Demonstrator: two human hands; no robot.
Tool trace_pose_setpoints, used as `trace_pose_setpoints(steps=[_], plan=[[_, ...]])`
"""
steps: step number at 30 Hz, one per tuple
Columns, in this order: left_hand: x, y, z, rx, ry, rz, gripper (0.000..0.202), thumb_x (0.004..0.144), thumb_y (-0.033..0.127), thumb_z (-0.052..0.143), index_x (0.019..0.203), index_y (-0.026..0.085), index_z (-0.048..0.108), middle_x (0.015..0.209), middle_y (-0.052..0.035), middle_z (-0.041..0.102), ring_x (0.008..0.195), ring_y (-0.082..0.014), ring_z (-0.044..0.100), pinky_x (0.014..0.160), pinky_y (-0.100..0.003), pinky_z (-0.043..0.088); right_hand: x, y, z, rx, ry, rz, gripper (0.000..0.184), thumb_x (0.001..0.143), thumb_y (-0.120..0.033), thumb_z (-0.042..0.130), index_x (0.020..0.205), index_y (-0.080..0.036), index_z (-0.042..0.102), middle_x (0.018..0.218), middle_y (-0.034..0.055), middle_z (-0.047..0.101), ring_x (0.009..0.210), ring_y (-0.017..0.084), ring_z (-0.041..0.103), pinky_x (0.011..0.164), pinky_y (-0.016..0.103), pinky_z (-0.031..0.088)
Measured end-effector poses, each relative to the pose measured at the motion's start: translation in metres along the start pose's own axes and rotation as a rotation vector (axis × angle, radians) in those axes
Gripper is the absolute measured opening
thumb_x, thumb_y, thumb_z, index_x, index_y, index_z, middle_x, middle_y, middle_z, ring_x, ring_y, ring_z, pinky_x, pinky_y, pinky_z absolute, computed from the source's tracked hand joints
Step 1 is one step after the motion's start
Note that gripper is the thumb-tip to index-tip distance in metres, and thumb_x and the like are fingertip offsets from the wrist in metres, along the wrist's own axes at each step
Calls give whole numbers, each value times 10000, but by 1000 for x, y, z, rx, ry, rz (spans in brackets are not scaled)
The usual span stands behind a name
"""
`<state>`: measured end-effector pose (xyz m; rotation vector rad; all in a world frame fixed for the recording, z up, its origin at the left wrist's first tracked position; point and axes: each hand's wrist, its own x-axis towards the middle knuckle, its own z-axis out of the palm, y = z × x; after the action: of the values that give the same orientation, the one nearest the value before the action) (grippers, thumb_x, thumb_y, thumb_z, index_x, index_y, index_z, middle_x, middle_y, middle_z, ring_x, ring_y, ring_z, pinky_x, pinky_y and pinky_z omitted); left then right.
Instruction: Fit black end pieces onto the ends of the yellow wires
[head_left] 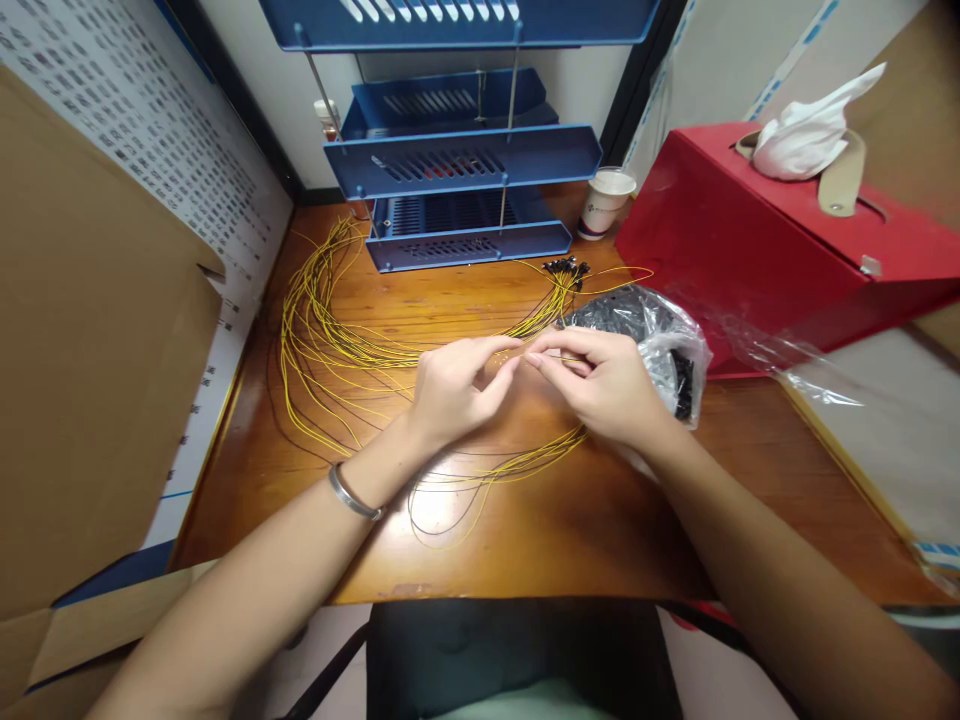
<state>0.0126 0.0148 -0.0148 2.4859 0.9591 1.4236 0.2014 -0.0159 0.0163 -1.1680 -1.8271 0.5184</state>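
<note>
My left hand (465, 385) is closed in a pinch, thumb and index finger near each other; whatever is between their tips is too small to make out. Facing it, almost fingertip to fingertip, my right hand (604, 380) pinches a thin yellow wire. A large looped bundle of yellow and black wires (315, 305) lies behind and left of my hands. It runs to a cluster of small black connectors (566, 270). In front of my hands curves a smaller bunch of wires (517, 465). A clear plastic bag of black pieces (667, 335) lies beside my right hand.
A blue tiered tray rack (465, 165) stands at the back of the wooden table (600, 535). To its right are a paper cup (604, 203) and a red tissue box (720, 250). Cardboard (97, 330) rises along the left side.
</note>
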Motion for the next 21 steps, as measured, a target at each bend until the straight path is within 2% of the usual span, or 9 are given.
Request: trace_pose_setpoints(steps=[4,10,17,21], plan=[[0,2,-1,79,24,97,163,908,201,671,1035,131,745,769,-37,774,539,-100,605,558,-227,448,0,2,0,39,-3,37,113,887,-185,656,861,-162,763,806,24,736,578,99,502,506,239,349],[0,2,-1,81,41,134,128,913,182,673,1003,125,745,754,-32,771,536,-99,601,540,-228,428,0,3,-1,49,-12,47,116,893,-204,661,851,-158,759,791,18,736,560,90,474,521,243,356],[0,1,0,63,9,90,118,946,214,626,958,147,723,745,-26,755,556,-101,611,569,-226,435,1,3,-1,54,-17,57,121,895,-221,669,853,-154,760,725,1,686,542,87,437,517,248,341],[-1,3,1,44,-32,33,121,953,220,590,941,146,686,783,-36,745,567,-100,606,581,-226,435,0,4,0,-10,-13,5,108,895,-196,669,868,-153,764,639,-25,602,520,86,407,548,256,356]])
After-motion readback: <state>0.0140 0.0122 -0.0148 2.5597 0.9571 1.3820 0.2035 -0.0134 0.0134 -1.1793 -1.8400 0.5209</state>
